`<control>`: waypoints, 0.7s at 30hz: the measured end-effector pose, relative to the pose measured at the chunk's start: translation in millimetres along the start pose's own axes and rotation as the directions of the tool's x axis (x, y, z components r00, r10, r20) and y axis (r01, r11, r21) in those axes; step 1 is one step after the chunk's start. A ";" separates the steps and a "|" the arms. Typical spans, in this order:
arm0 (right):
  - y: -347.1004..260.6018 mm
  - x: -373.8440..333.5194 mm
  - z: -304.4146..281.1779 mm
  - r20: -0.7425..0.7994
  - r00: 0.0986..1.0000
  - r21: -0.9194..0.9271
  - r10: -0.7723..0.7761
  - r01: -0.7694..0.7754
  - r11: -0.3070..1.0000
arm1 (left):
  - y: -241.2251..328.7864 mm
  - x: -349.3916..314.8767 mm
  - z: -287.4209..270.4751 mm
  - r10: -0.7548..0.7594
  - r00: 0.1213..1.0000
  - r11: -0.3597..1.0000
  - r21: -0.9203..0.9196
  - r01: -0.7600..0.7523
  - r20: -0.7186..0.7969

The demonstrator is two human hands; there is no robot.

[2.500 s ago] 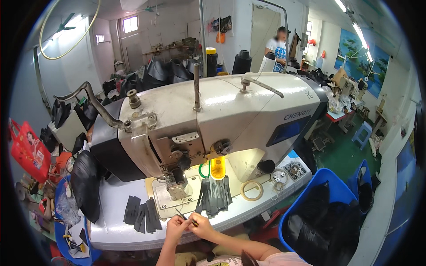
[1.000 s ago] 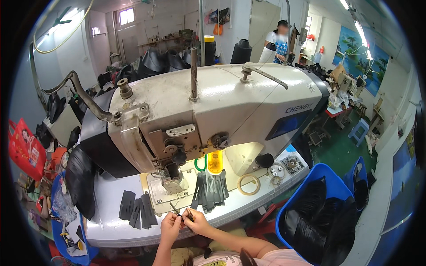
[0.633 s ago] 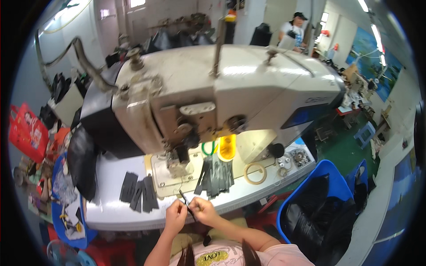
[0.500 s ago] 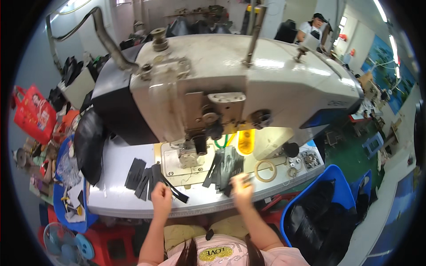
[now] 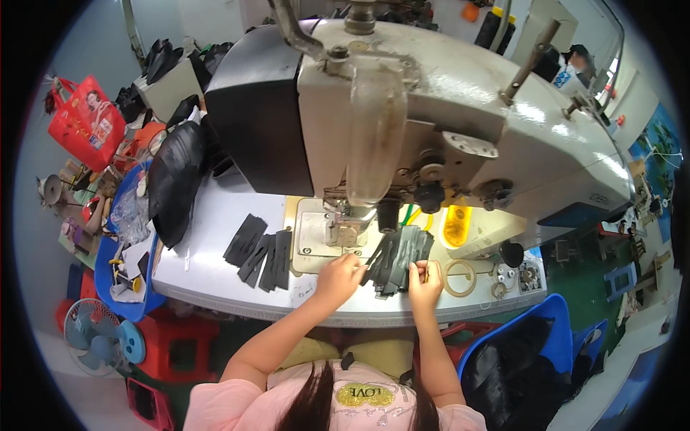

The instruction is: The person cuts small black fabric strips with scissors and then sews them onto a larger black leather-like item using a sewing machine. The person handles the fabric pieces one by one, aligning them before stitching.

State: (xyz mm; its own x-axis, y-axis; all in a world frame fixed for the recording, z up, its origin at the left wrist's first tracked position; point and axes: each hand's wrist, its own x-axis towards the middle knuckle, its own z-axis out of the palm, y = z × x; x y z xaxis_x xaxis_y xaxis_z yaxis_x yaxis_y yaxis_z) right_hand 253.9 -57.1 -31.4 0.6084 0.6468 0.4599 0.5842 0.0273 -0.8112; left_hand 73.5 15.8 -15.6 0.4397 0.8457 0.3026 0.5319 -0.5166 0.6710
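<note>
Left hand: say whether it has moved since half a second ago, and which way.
Yes. Against the pale bed plate, the left hand has moved right and slightly forward, from by the left black strips to the plate's front edge.

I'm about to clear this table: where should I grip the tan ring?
Probably best: pinch the tan ring by its near rim, coming from the front; it lies flat with an open middle, and the sewing machine rises behind it.
</note>
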 end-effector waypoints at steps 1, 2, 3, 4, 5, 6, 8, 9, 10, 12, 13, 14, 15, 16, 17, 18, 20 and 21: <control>-5.2 -4.0 1.6 0.003 0.994 -0.054 -0.107 0.107 0.993 | -12.9 -9.6 -11.3 -0.004 0.999 0.998 0.063 0.006 -0.034; -12.3 -9.3 3.1 0.014 0.977 -0.101 -0.213 0.213 0.972 | -24.4 -20.6 -23.0 -0.010 0.997 0.991 0.129 0.019 -0.070; -22.3 -10.6 3.2 0.087 0.978 -0.179 -0.187 0.200 0.963 | -34.4 -28.3 -35.6 -0.024 0.992 0.981 0.190 0.049 -0.128; -24.4 -12.0 6.7 0.125 0.983 -0.204 -0.138 0.162 0.965 | -43.2 -33.7 -48.6 -0.035 0.982 0.965 0.250 0.081 -0.185; -20.9 -11.4 10.5 0.129 0.978 -0.236 -0.164 0.191 0.953 | -49.4 -36.1 -59.9 -0.034 0.970 0.947 0.303 0.108 -0.241; -13.7 -8.6 14.7 0.132 0.971 -0.270 -0.197 0.227 0.936 | -55.2 -37.3 -67.4 -0.064 0.962 0.933 0.327 0.152 -0.265; -3.4 -4.6 21.0 0.117 0.964 -0.246 -0.237 0.259 0.934 | -67.9 -38.9 -75.6 -0.121 0.941 0.900 0.365 0.238 -0.316; -2.5 -2.4 22.2 0.126 0.958 -0.245 -0.256 0.280 0.928 | -73.7 -39.9 -76.2 -0.155 0.942 0.890 0.372 0.264 -0.298; -3.1 -1.0 23.0 0.134 0.953 -0.244 -0.273 0.299 0.923 | -76.3 -41.0 -76.2 -0.183 0.940 0.877 0.385 0.288 -0.288; -6.0 0.8 20.4 0.126 0.945 -0.220 -0.302 0.324 0.920 | -78.5 -37.9 -70.2 -0.233 0.935 0.856 0.401 0.328 -0.267; -9.3 1.0 18.1 0.105 0.938 -0.204 -0.329 0.344 0.916 | -82.8 -36.4 -67.2 -0.173 0.948 0.842 0.460 0.282 -0.265; -11.7 -2.3 14.6 0.088 0.933 -0.188 -0.350 0.361 0.914 | -87.6 -37.8 -64.1 -0.113 0.963 0.815 0.531 0.231 -0.245; -13.8 -7.0 12.1 0.083 0.956 -0.119 -0.280 0.288 0.950 | -91.8 -38.0 -61.7 -0.054 0.975 0.782 0.598 0.177 -0.218; -17.5 -8.4 12.2 0.092 0.946 -0.100 -0.310 0.319 0.942 | -94.8 -38.9 -59.4 0.003 0.983 0.741 0.660 0.122 -0.185; -21.3 -10.7 12.1 0.092 0.938 -0.085 -0.334 0.342 0.936 | -89.8 -38.0 -60.3 -0.005 0.990 0.713 0.693 0.105 -0.144; -27.0 -13.4 12.3 0.092 0.929 -0.071 -0.358 0.364 0.929 | -82.4 -37.6 -61.8 -0.014 0.994 0.684 0.724 0.085 -0.104; -42.3 -22.0 19.8 0.127 0.910 -0.012 -0.394 0.399 0.917 | -71.9 -34.9 -61.3 -0.033 0.998 0.644 0.762 0.065 -0.058; -47.2 -28.3 26.4 0.169 0.913 0.031 -0.371 0.371 0.928 | -69.0 -33.8 -60.2 -0.046 0.998 0.633 0.771 0.070 -0.053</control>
State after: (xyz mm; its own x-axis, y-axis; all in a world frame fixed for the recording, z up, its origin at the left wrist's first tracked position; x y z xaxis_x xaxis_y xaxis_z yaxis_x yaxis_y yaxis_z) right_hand 194.9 -56.6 -15.7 0.2486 0.7092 0.6597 0.7511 0.2889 -0.5936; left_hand -21.7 30.9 -31.5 0.3762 0.8742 0.3069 0.9253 -0.3716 -0.0757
